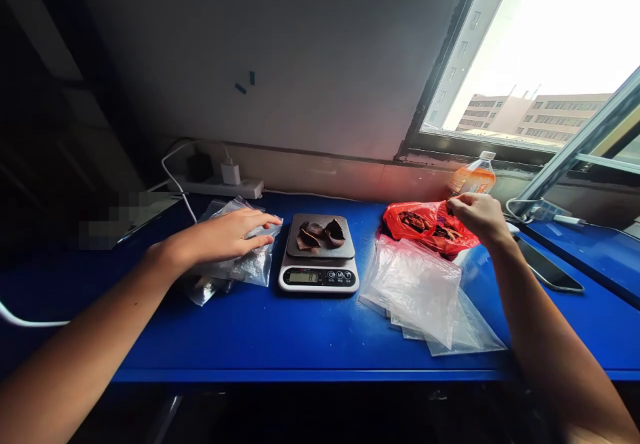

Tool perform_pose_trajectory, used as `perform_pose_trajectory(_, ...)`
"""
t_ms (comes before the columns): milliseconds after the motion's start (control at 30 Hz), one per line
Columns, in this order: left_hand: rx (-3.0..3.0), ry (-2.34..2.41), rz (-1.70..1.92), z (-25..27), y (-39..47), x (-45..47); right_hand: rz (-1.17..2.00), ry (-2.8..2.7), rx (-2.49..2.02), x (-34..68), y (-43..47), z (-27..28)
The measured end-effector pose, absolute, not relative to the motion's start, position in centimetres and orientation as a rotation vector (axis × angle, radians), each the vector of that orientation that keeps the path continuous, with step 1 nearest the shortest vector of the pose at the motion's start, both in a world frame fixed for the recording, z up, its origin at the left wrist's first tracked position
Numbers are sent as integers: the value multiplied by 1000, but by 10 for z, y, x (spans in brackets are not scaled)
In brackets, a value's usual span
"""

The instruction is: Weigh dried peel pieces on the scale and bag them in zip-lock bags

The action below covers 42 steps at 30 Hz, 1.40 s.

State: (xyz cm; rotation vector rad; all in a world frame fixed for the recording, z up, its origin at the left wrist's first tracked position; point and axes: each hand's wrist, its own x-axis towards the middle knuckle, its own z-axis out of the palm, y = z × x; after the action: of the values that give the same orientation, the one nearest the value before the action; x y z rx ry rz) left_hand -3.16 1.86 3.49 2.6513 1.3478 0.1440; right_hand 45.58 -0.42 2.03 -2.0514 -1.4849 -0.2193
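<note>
Several dark brown, curled pieces of dried peel [320,232] lie on the steel plate of a white digital scale [320,277], whose display is lit. To the left, my left hand [233,234] is stretched out flat over a pile of clear plastic bags [253,264], fingers extended and holding nothing. On the other side, my right hand [479,216] pinches the edge of a red plastic bag [400,217] with more dark dried pieces showing in its opening. A stack of flat clear bags [425,291] lies in front of the red bag.
Behind the right hand stands a bottle of orange drink [475,174]. A phone [547,264] lies right of my forearm. At the back left are a power strip [250,188] with a white charger [230,172] and cable. The blue table [310,344] ends in front; a window is upper right.
</note>
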Motion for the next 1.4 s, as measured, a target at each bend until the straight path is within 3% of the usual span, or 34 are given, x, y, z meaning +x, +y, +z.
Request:
perform_pose_trajectory(133,2651,1359,143,34,18,-31,-292,-1310,-1775,428,-18,27)
perform_pose_trajectory(267,2674,1330,186,30,18,-31,-293,-1566,-1335,370,-26,20)
perform_pose_trajectory(500,2732,1225,325,33,6,-18,207,-1766,-1024,293,-51,5)
perform_pose_trajectory(633,2731,1039,625,32,-20,4,674,-1716,-920,275,-65,2)
perform_pose_trajectory(733,2688,858,900,26,-40,23,801,-1718,-888,259,-70,4)
perform_pose_trajectory(933,2567,759,1272,15,-49,36,711,-1747,-824,229,-69,7)
perform_pose_trajectory(1167,2570,634,1427,13,-45,34,491,-1689,-818,229,-75,-1)
perform_pose_trajectory(1400,2506,1035,1578,22,-24,11,291,-1488,-856,257,-57,-4)
